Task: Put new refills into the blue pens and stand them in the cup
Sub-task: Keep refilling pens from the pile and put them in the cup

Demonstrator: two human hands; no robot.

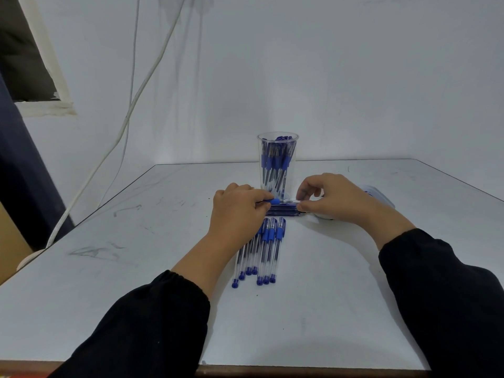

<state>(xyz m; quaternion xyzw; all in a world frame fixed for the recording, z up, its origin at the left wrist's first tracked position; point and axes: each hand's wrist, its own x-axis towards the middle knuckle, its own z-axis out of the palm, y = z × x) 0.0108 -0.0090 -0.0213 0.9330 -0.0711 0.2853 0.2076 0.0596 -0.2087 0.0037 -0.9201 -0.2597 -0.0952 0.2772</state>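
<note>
A pale grey tabletop [341, 282], scuffed with dark pen marks, is carrying everything here and is meeting a plain white wall [327, 77] at its far edge. Two white cables [141, 85] are hanging down that wall on the left. Black sleeves [152, 323] are covering both forearms. A clear plastic cup [278, 165] is standing upright near the far edge, packed with blue pens. A row of blue pens [266, 252] is lying side by side on the tabletop, partly under the left wrist. Just beyond them a flat bundle of refills [283, 210] is lying crosswise, in front of the cup. The left hand [240, 208] is gripping a blue pen [274, 201] in curled fingers, its grip end pointing right. The right hand [335, 199] is pinching at that pen's tip with thumb and forefinger, possibly around a thin refill, though it is too fine to make out. A pale packet [381, 196] is peeking out behind the right hand.
</note>
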